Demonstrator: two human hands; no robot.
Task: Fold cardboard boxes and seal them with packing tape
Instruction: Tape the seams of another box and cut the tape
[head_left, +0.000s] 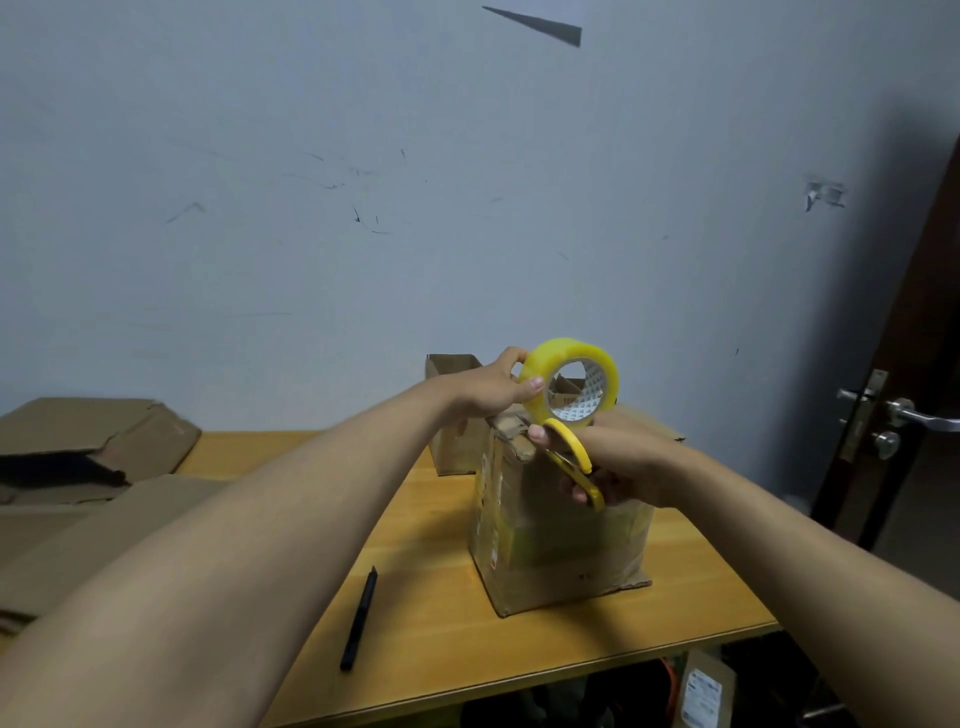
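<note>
While both hands work above the box, the scene reads as follows.

Step in hand: cutting the tape, by my judgement; the roll is lifted clear of the box and the scissors sit just under it, so a strip looks about to be severed.

Left hand (493, 389): fingers curled round the rim of the yellowish tape roll (571, 382), holding it upright above the box's near top edge.

Right hand (618, 467): fingers threaded through the yellow handles of the scissors (574, 460); the blades are hidden, so I cannot tell whether they are apart or closed.

Box (561, 525): stands upright on the wooden counter (415, 613), right of centre, with pale tape already across its front face; a torn flap edge shows at the top left corner.

Tape strip: too clear and blurred to trace between roll and box.

Nearby: a second box (452, 410) behind, flattened cardboard (88, 441) at the left, a black pen-like cutter (358, 618) lying on the counter, apart from the box.

Next move calls for: keeping the strip taut with the roll hand, closing the scissors across it close to the box, then pressing the loose end flat.
</note>
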